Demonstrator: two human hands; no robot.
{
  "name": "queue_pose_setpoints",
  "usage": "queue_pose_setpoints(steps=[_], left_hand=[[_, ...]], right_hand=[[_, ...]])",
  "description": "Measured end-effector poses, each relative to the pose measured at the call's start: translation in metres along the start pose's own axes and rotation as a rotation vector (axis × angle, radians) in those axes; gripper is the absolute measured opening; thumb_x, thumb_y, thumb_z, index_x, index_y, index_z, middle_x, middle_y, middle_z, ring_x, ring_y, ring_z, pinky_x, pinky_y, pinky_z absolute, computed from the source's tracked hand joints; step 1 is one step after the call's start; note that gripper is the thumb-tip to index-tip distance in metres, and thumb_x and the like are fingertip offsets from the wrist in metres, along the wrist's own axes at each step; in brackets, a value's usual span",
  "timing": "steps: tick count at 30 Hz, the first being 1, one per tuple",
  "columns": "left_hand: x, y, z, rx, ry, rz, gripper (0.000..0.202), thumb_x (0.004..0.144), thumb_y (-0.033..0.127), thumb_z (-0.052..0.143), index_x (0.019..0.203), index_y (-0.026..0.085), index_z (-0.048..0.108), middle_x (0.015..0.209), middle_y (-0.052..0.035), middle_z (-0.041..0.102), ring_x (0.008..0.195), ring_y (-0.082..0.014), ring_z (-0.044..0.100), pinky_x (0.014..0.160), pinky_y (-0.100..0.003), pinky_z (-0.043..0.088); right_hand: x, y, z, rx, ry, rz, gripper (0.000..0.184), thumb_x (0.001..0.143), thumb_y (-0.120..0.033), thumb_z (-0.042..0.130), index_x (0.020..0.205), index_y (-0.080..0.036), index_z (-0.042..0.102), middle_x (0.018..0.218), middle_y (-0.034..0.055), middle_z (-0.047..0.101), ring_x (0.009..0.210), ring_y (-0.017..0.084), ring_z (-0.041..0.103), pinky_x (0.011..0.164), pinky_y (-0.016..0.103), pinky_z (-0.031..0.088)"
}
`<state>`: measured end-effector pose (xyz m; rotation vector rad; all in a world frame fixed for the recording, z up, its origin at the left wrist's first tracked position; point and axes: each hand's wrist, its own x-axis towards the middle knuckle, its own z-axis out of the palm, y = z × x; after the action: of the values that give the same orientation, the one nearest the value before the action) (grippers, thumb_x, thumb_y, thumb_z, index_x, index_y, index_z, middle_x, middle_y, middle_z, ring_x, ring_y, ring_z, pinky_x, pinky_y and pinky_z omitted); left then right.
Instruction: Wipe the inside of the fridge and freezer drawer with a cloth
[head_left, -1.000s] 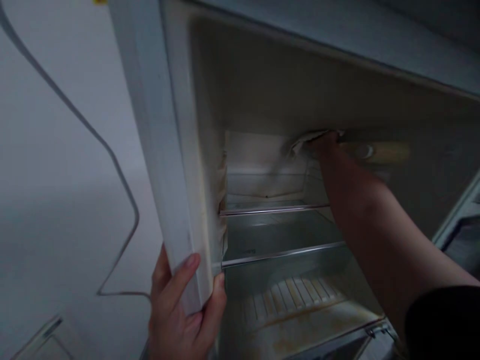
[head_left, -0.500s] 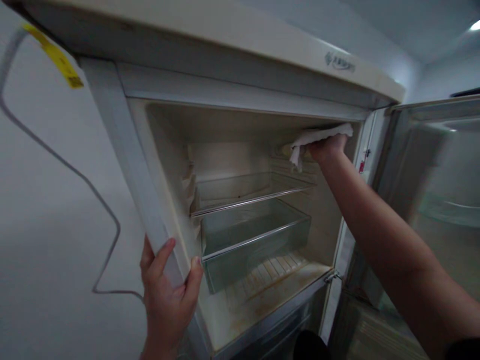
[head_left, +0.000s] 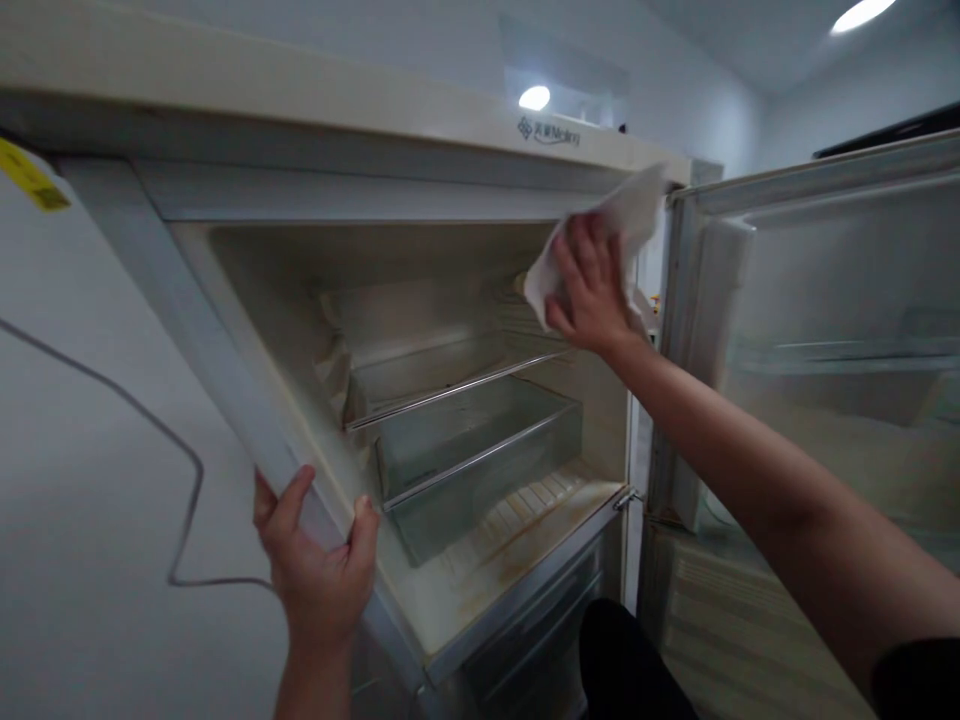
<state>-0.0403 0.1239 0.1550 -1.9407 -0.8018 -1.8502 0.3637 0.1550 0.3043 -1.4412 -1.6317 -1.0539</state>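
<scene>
My left hand (head_left: 319,565) grips the left front edge of a refrigerator (head_left: 240,420), thumb inside the rim and fingers round the outer side. At the upper right of the opening, my right hand (head_left: 589,285) holds a thin white cloth (head_left: 634,210), with its fingers laid over it. The cloth hangs in front of the right inner wall, its upper corner rising toward the top panel; whether it touches the wall, I cannot tell. Inside are a glass shelf (head_left: 457,375) and, below it, a clear drawer (head_left: 487,490). Brown stains mark the compartment floor (head_left: 517,555).
The refrigerator door (head_left: 817,300) stands open at the right, with clear racks on its inner side. A lower compartment (head_left: 540,630) is open beneath. Along the left wall runs a grey cable (head_left: 150,415), with a yellow tag (head_left: 34,180) above. My dark-clothed knee (head_left: 622,660) shows at the bottom.
My right hand has come out from the inner upper right corner toward the front edge, carrying the cloth. The camera view has shifted right; my left hand keeps its hold.
</scene>
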Motion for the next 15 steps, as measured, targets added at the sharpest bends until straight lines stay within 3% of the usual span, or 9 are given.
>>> queue_pose_setpoints(steps=[2, 5, 9, 12, 15], left_hand=[[0.0, 0.0, 0.0, -0.013, -0.004, -0.007, 0.079, 0.08, 0.015, 0.076, 0.149, 0.019, 0.038, 0.161, -0.0218, 0.03, 0.152, -0.0345, 0.03, 0.125, -0.057, 0.027], [0.001, 0.002, 0.0, -0.011, -0.007, -0.008, 0.077, 0.08, 0.014, 0.075, 0.148, 0.018, 0.038, 0.161, -0.0222, 0.03, 0.152, -0.0336, 0.03, 0.125, -0.057, 0.027], [0.001, 0.003, -0.001, 0.013, -0.012, -0.008, 0.077, 0.079, 0.014, 0.075, 0.147, 0.017, 0.039, 0.16, -0.023, 0.031, 0.152, -0.0329, 0.031, 0.126, -0.056, 0.026], [0.001, 0.001, -0.001, 0.011, -0.009, -0.033, 0.076, 0.078, 0.017, 0.076, 0.145, 0.017, 0.039, 0.159, -0.0226, 0.031, 0.151, -0.0333, 0.032, 0.125, -0.055, 0.027], [0.0, -0.002, 0.0, 0.026, 0.012, -0.047, 0.077, 0.077, 0.02, 0.078, 0.144, 0.016, 0.041, 0.158, -0.0222, 0.034, 0.149, -0.0334, 0.035, 0.124, -0.054, 0.029]], right_hand=[[-0.003, 0.008, 0.014, -0.078, -0.066, -0.102, 0.075, 0.098, -0.042, 0.039, 0.164, -0.014, 0.016, 0.167, 0.0131, 0.022, 0.154, 0.035, 0.018, 0.129, 0.057, 0.007], [0.004, 0.025, 0.043, -0.14, -0.232, -0.013, 0.08, 0.092, -0.033, 0.046, 0.163, -0.01, 0.016, 0.163, 0.0182, 0.032, 0.144, 0.038, 0.036, 0.126, 0.062, 0.008], [0.026, 0.035, 0.064, -0.186, -0.272, -0.062, 0.081, 0.088, -0.024, 0.046, 0.163, -0.011, 0.018, 0.166, 0.0149, 0.028, 0.147, 0.039, 0.032, 0.124, 0.066, 0.002], [0.049, 0.031, 0.067, -0.261, -0.302, -0.1, 0.071, 0.09, -0.012, 0.034, 0.16, -0.005, 0.027, 0.158, 0.017, 0.04, 0.149, 0.035, 0.031, 0.127, 0.058, 0.009], [0.071, 0.024, 0.073, -0.381, -0.348, -0.121, 0.063, 0.092, -0.007, 0.024, 0.151, 0.002, 0.044, 0.147, 0.0225, 0.052, 0.145, 0.034, 0.039, 0.126, 0.051, 0.018]])
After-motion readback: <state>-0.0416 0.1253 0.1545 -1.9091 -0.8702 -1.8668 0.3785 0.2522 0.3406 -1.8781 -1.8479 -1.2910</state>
